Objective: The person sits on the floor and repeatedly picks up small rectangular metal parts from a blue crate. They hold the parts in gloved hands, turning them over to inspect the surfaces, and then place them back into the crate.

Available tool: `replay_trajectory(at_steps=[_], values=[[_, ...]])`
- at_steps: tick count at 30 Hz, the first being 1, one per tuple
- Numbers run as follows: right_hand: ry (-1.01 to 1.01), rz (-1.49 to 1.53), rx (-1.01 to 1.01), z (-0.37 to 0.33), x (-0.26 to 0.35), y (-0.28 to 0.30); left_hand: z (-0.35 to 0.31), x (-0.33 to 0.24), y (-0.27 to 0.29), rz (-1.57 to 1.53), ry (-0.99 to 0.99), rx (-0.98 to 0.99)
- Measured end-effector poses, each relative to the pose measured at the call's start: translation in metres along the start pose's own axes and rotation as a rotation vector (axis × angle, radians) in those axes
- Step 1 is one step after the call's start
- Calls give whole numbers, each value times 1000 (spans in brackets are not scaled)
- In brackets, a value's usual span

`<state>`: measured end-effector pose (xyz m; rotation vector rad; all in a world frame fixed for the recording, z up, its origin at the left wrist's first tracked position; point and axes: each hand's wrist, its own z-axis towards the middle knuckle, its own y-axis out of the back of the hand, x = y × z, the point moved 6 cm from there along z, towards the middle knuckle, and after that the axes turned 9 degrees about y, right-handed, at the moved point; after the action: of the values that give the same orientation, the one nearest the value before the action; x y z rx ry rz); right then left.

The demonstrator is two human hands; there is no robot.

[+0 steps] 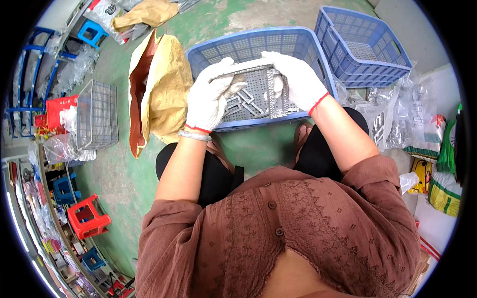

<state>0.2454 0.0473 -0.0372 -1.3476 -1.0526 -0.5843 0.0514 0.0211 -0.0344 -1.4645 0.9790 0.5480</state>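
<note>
Both of my hands wear white knit gloves with red cuffs, raised over a large blue plastic crate [238, 40]. Between them is a grey angled frame part [248, 65] with a straight upper bar and a ribbed side hanging down at its right. My left hand [207, 97] is closed on the bar's left end. At the other end, my right hand [298, 79] grips the corner, some of its fingers hidden behind the ribbed side. Several loose grey slotted parts [243, 104] lie on the crate's perforated bottom, partly covered by my hands and the held part.
A yellow paper sack [169, 84] stands gaping left of the crate. Another blue crate [365, 67] is at the back right, beside clear bags [382, 119] of grey parts. A grey basket [97, 116] and red stool [88, 217] stand left, near shelving.
</note>
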Motion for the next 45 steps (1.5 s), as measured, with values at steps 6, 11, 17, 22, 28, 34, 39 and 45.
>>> replay_trajectory(at_steps=[6,11,17,22,28,34,39,45], values=[[25,2,-57,3,-1,3,0,3,0,37,2,-5],[-20,10,-75,7,-6,11,-7,-2,-9,118,9,-52],[-11,-11,-146,7,-6,8,-12,-5,-14,161,17,-78],[-16,-44,-132,6,-3,6,-13,-3,-14,138,32,-58],[10,-67,-187,9,1,10,-17,-3,-30,-105,116,155],[108,-15,-204,13,8,7,-19,-2,-32,-116,174,187],[168,-48,-124,20,11,11,-24,-3,-41,-7,199,163],[182,107,-94,19,16,2,-33,1,-48,65,103,149]])
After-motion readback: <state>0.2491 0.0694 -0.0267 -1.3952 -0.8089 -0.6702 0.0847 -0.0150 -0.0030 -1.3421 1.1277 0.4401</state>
